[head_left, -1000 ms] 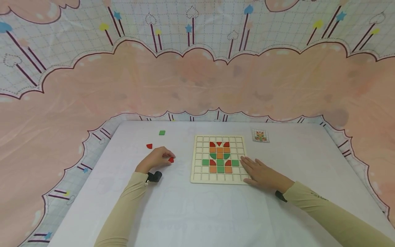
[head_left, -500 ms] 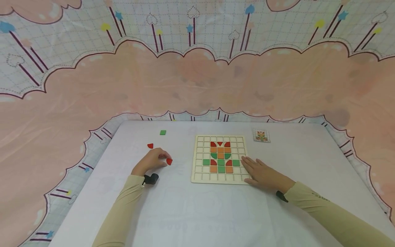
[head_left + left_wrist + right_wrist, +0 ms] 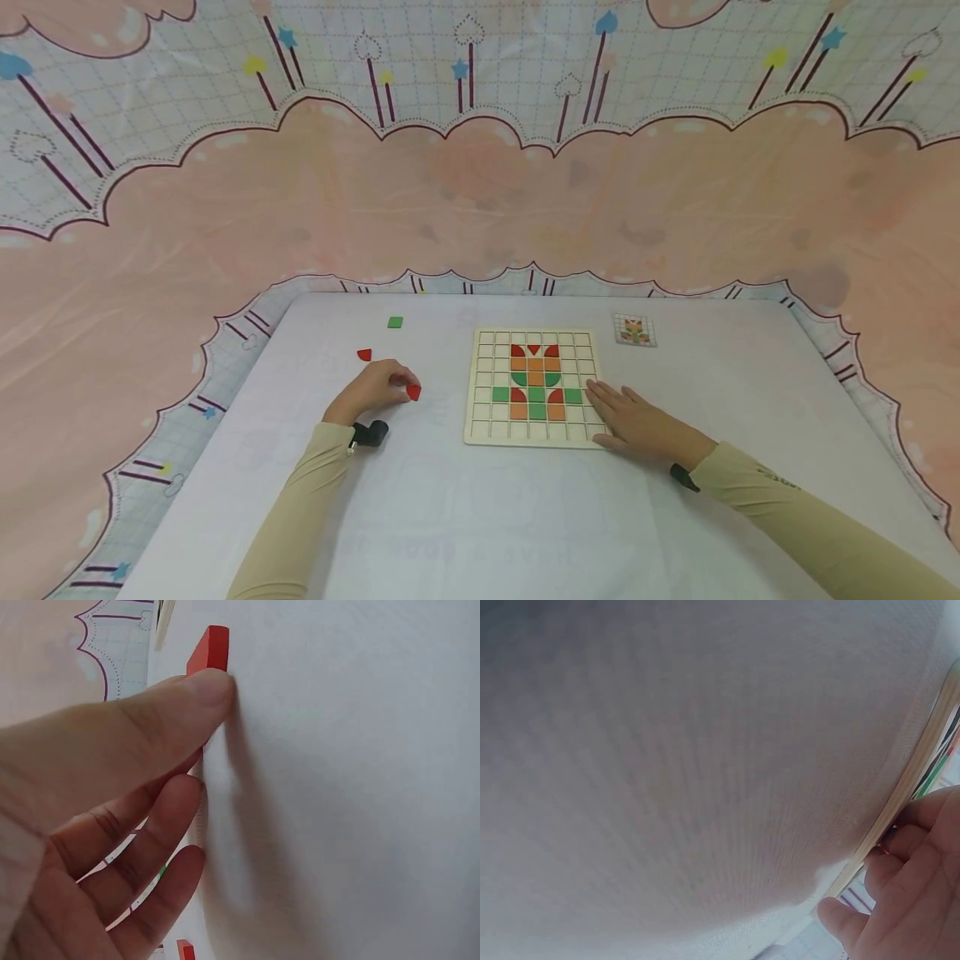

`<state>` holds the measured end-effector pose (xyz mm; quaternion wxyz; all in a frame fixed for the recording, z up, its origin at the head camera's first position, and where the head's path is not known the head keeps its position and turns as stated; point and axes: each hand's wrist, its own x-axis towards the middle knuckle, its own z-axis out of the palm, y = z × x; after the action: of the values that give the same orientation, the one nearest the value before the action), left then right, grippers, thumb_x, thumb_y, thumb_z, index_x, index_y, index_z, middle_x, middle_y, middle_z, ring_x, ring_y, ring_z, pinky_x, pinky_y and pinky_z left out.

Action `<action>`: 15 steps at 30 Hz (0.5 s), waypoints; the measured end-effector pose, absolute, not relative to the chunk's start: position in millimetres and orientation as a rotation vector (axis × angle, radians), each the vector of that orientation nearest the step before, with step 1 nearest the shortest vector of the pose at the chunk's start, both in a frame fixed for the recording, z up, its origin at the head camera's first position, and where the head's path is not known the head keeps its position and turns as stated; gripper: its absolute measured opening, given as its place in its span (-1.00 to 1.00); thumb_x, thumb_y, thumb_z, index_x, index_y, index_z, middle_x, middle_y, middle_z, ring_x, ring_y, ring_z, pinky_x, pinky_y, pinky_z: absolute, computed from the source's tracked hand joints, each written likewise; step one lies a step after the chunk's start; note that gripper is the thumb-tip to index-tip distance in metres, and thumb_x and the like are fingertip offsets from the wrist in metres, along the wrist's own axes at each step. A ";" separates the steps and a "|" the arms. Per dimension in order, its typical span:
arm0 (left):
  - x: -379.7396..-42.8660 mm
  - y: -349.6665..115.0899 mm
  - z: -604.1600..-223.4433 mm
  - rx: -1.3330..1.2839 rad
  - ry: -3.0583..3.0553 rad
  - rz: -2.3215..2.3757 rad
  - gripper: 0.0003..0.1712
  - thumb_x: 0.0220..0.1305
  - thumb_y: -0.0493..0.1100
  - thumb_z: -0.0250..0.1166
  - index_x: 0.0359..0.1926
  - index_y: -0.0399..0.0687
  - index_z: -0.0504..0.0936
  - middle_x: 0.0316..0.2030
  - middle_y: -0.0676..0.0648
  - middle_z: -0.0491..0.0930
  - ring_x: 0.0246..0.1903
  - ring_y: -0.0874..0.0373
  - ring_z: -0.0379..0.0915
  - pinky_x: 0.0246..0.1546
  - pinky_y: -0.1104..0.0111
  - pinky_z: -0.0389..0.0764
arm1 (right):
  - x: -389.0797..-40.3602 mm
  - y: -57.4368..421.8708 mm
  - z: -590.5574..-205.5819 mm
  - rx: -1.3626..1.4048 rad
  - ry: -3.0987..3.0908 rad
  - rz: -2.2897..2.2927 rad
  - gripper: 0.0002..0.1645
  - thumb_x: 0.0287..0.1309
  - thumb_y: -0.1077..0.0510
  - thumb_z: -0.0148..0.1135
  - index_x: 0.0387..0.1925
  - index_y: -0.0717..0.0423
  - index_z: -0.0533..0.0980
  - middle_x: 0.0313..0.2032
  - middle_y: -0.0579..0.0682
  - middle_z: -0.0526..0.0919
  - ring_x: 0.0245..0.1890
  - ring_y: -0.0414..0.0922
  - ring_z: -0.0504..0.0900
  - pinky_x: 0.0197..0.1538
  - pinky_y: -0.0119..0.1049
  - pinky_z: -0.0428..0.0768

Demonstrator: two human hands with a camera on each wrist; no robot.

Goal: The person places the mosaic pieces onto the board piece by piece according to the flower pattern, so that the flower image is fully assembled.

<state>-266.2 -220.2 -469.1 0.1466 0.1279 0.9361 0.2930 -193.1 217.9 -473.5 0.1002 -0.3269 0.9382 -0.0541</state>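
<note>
My left hand (image 3: 371, 392) pinches a small red tile (image 3: 414, 392) between thumb and fingertips, a little above the white table and left of the board. In the left wrist view that red tile (image 3: 213, 649) sticks out past the thumb, and the other fingers hang loosely bent. A square wooden grid board (image 3: 480, 430) holds red, orange and green tiles laid as a flower-like pattern. My right hand (image 3: 637, 423) rests at the board's right edge, fingers extended onto it. In the right wrist view the board's edge (image 3: 889, 814) lies against the fingers.
Another red tile (image 3: 364, 355), rounded on one side, lies beyond my left hand. Farther back is a green square tile (image 3: 395, 322). A small pattern card (image 3: 635, 330) lies behind the board on the right. Printed cloth (image 3: 480, 208) hangs behind the table.
My left hand has shifted slightly left and toward me, and the red tile has turned a little in its fingers. The right hand and the board have stayed in place.
</note>
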 end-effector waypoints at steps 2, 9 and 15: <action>-265.7 -220.1 -469.4 0.375 2.702 0.843 -0.76 0.08 -0.32 0.36 -0.17 -0.09 0.68 -0.13 -0.10 0.62 -0.01 -0.05 0.49 0.15 0.07 0.45 | -193.3 218.2 -473.8 -0.967 2.771 -0.158 -0.14 0.31 -0.17 -0.04 0.40 0.29 0.02 0.43 0.22 0.04 0.44 0.12 0.04 0.39 0.14 0.10; -262.9 -214.4 -468.2 0.439 2.720 0.856 -0.78 0.06 -0.30 0.37 -0.19 -0.12 0.68 -0.18 -0.10 0.64 -0.08 -0.02 0.51 0.10 0.08 0.48 | -194.3 219.0 -475.1 -0.983 2.772 -0.161 -0.14 0.32 -0.16 -0.04 0.40 0.30 0.01 0.43 0.22 0.03 0.44 0.12 0.03 0.38 0.14 0.11; -260.1 -197.0 -467.5 0.493 2.724 0.875 -0.77 0.04 -0.27 0.41 -0.21 -0.10 0.69 -0.24 -0.05 0.65 -0.18 0.08 0.49 0.04 0.15 0.52 | -195.0 219.4 -476.6 -0.980 2.768 -0.160 -0.14 0.32 -0.17 -0.05 0.41 0.30 0.01 0.43 0.22 0.03 0.44 0.12 0.03 0.39 0.15 0.10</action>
<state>-260.1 -197.0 -467.5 0.1191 0.1686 0.9316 0.2992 -195.0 219.4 -476.6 0.1003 -0.3316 0.9365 -0.0540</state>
